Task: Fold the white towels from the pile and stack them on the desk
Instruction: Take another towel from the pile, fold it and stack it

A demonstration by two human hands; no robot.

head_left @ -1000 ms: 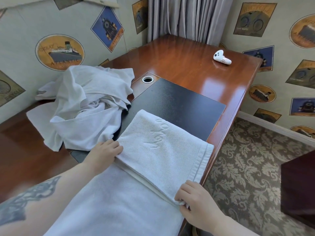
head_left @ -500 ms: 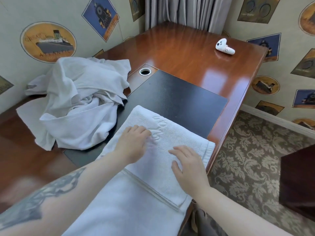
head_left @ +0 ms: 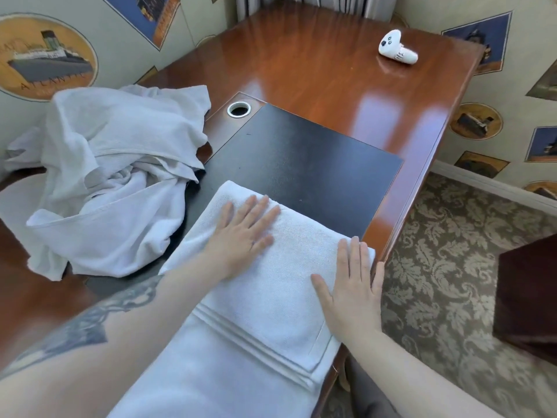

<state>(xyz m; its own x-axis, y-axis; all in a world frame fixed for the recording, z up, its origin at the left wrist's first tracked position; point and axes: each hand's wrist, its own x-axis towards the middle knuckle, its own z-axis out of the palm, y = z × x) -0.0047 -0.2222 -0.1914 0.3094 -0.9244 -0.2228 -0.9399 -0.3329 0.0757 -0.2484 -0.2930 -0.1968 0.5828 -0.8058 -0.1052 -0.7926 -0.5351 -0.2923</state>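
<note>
You have one towel (head_left: 271, 285) part-folded on the surface (head_left: 331, 86) just right of the pile (head_left: 114, 176). Your left hand (head_left: 241, 236) and right hand (head_left: 352, 288) press it flat, fingers straight, gripping nothing. The pile remains unfolded; no stack shows yet.

1. To your left, the towel pile (head_left: 114, 176) blocks the counter (head_left: 331, 86) up to the wall.
2. Ahead, the black mat (head_left: 301, 164) lies bare; you can pass over it freely.
3. Far right, a white controller (head_left: 397, 51) stands alone, well apart from the mat.
4. A cable hole (head_left: 239, 109) sits just beside the pile.
</note>
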